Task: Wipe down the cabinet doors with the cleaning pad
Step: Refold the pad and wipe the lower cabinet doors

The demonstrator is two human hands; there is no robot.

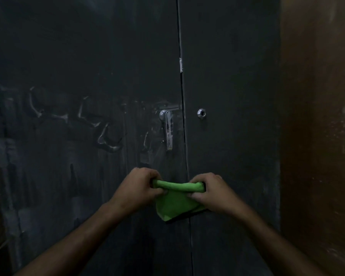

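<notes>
Both sets of fingers are curled tight: the left hand grips one end of the green pad, the right hand the other, so its top edge is rolled taut between them and the rest hangs below. The pad sits low in the centre of the frame, in front of the seam between the two doors; whether it touches them I cannot tell. Above it is the handle, with a keyhole to the right. The left door's mid-left area carries pale streaks. Risks: bunched like this, the pad would only smear, and a careless stroke could snag on the handle.
</notes>
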